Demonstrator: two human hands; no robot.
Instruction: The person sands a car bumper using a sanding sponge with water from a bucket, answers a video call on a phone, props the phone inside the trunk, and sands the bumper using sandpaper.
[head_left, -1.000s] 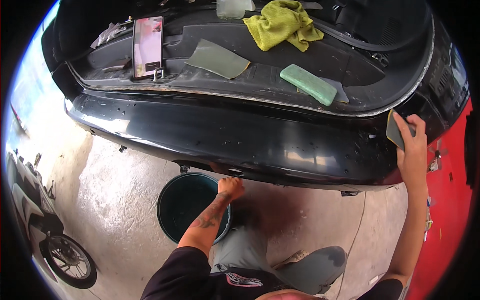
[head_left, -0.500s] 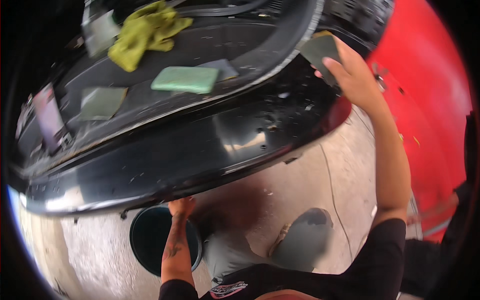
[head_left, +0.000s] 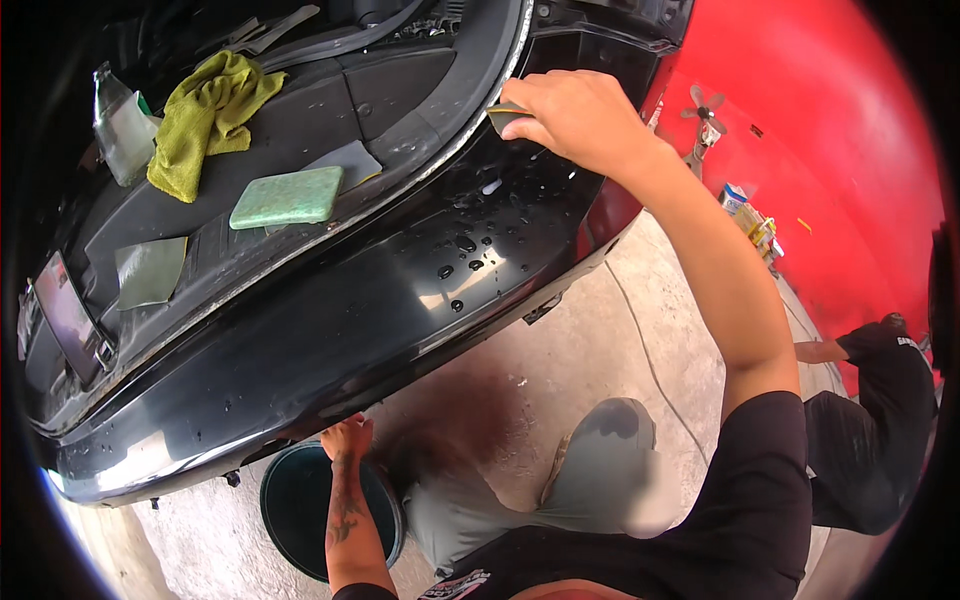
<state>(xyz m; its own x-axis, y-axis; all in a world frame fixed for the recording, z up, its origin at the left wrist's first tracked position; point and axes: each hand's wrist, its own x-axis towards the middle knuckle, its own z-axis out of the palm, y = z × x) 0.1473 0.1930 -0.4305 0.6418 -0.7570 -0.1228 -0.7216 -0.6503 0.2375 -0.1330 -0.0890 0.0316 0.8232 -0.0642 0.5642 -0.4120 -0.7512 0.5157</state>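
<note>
A folded piece of dark sandpaper (head_left: 505,118) with a yellowish edge is pinched in my right hand (head_left: 590,115). That hand is at the far right part of a glossy black car panel (head_left: 330,335), beside its pale upper edge. Water drops dot the panel below the hand. My left hand (head_left: 347,438) is curled at the panel's lower edge, above a dark bucket (head_left: 285,525); its fingertips are partly hidden. On the black trim above the panel lie a pale green sponge (head_left: 288,197), a grey sandpaper sheet (head_left: 150,272) and another sheet (head_left: 357,163) behind the sponge.
A yellow-green cloth (head_left: 205,120), a clear bottle (head_left: 122,135) and a phone (head_left: 70,315) rest on the trim at left. A cable (head_left: 652,355) crosses the floor. At right are a red surface (head_left: 820,140), a small fan (head_left: 704,112) and another person (head_left: 870,430) in dark clothes.
My right hand has moved left and turned over, bringing the sandpaper to the panel. The view has shifted, and the things on the trim appear farther left and lower. My left hand stays near the lower edge.
</note>
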